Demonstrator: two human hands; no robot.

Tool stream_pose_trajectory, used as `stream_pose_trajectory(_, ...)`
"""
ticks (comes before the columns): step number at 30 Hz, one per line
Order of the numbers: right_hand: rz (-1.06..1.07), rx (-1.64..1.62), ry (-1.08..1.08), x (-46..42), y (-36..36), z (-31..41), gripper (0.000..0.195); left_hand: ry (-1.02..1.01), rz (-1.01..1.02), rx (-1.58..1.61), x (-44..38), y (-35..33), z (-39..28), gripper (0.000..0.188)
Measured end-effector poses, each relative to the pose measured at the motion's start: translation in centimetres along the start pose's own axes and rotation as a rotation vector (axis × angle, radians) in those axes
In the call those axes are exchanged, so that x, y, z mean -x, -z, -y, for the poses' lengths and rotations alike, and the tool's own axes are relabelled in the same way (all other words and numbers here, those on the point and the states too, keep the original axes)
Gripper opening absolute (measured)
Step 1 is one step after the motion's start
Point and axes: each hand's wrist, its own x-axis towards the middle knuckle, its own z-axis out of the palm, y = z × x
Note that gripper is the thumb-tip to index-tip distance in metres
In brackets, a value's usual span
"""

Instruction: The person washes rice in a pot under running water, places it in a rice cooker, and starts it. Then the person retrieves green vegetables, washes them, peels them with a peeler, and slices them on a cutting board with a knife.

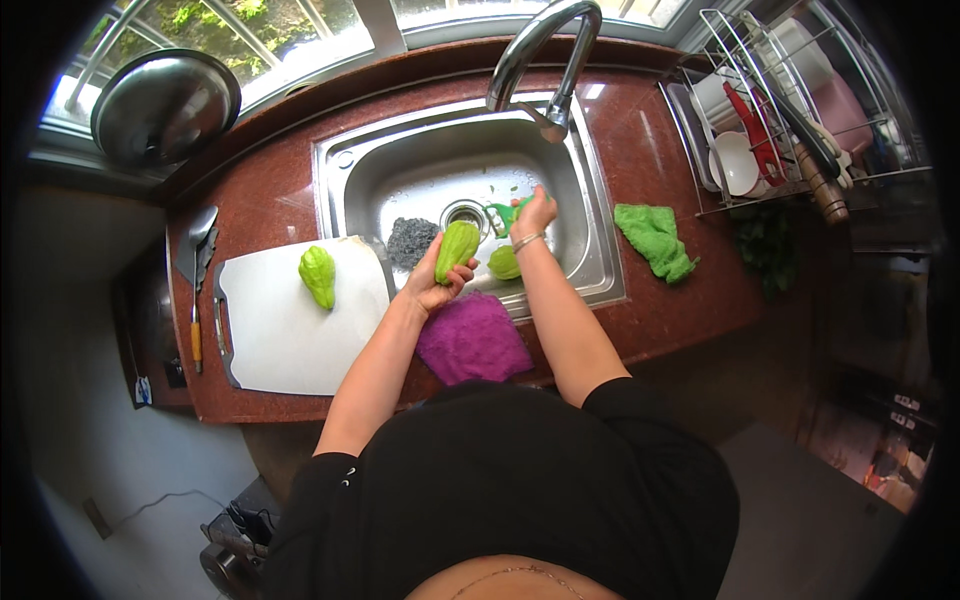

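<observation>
Over the steel sink, my left hand grips a green chayote from below and the side. To its right, my right hand is closed around a green peeler, whose head points toward the chayote without touching it. A second chayote lies in the basin beneath my right wrist, partly covered by it. On the white cutting board left of the sink rests a third chayote. Small green scraps cling to the basin floor near the drain.
A dark mesh scrubber sits in the basin's left side. A purple cloth drapes the front edge; a green cloth lies right. The faucet arches overhead. A spatula, a wok lid and a dish rack stand around.
</observation>
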Motion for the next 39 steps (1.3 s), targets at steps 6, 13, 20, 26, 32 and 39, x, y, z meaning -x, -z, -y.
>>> stream_pose_trajectory(6, 0.443, 0.077, 0.004, 6.0, -1.5, 0.6, 0.017, -0.282, -0.392, -0.465, -0.5, -0.4, 0.2, 0.052)
stream_pose_trajectory(13, 0.117, 0.215, 0.111, -0.6, -1.0, 0.5, 0.022, -0.336, -0.498, -0.983, 0.6, -3.2, 1.3, 0.042)
stream_pose_trajectory(20, 0.245, 0.195, 0.076, 0.1, -0.9, -0.9, 0.021, -0.474, -0.427, -1.216, 0.3, -1.2, 1.1, 0.043)
stream_pose_trajectory(26, 0.428, 0.172, 0.063, 2.8, -1.6, 0.5, 0.02, -0.566, -0.48, -1.469, 1.1, -2.6, 0.8, 0.058)
stream_pose_trajectory(32, 0.163, 0.269, 0.14, -1.6, -1.1, 0.3, 0.02, -0.667, -0.432, -1.769, 0.9, -2.9, 1.0, 0.068)
stream_pose_trajectory(39, 0.373, 0.068, -0.034, 1.7, -1.8, 0.1, 0.018, -0.827, -0.368, -1.855, 0.8, -1.8, 0.7, 0.071)
